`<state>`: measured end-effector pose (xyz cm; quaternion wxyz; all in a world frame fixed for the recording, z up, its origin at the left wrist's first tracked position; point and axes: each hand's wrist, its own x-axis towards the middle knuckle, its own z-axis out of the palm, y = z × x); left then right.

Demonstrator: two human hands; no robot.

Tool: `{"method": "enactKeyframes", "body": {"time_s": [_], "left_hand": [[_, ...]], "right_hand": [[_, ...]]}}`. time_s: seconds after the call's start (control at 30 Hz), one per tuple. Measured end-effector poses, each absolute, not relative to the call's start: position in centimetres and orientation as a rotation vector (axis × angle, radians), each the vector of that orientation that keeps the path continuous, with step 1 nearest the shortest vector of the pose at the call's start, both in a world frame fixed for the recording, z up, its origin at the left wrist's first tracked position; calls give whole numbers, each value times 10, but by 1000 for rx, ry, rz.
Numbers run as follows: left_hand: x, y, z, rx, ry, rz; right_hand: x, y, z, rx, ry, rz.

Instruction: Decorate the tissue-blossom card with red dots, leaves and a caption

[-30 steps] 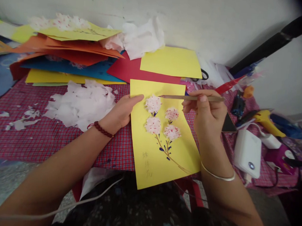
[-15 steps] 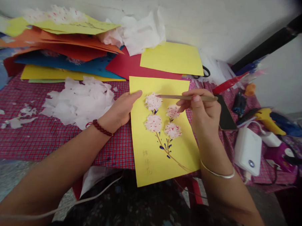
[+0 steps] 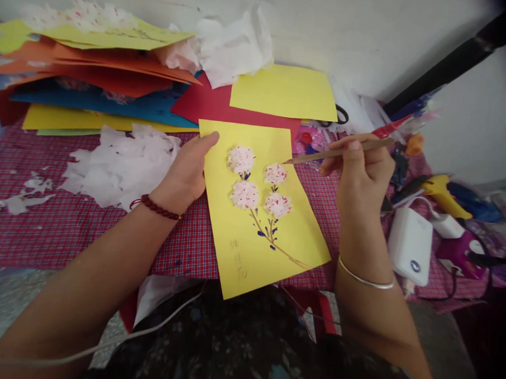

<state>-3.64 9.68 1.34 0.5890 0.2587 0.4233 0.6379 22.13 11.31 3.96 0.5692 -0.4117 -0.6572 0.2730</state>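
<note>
My left hand [image 3: 191,167] grips the left edge of a yellow paper sheet [image 3: 217,232], thumb on top and the other fingers hidden beneath. White paper flowers [image 3: 244,195] with red flecks stand out on the sheet, above painted brown stems and dark blue leaves [image 3: 268,234]. Handwritten characters run down its lower left. In my right hand [image 3: 358,166] is a slim wooden paintbrush [image 3: 313,157], pinched between thumb and fingers. Its pointed tip is just above and right of the upper right flower; whether it touches the sheet I cannot tell.
Torn white paper [image 3: 115,167] lies left on the checked tablecloth [image 3: 183,248]. Behind it rise stacked coloured sheets [image 3: 109,108]. Scissors [image 3: 342,114] lie under another yellow sheet [image 3: 282,93]. At right are a white power bank [image 3: 410,246] and a yellow-handled tool [image 3: 445,195].
My right hand has drawn the paintbrush rightward, its tip leaving the upper left flower for near the upper right one. The sheet and my left hand appear slightly further left.
</note>
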Motion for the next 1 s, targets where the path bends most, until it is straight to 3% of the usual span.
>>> {"method": "enactKeyframes", "body": {"time_s": [1.0], "left_hand": [[-32,95,14,583,1074,1459]], "right_hand": [[195,108,24,-903,-1627,948]]}}
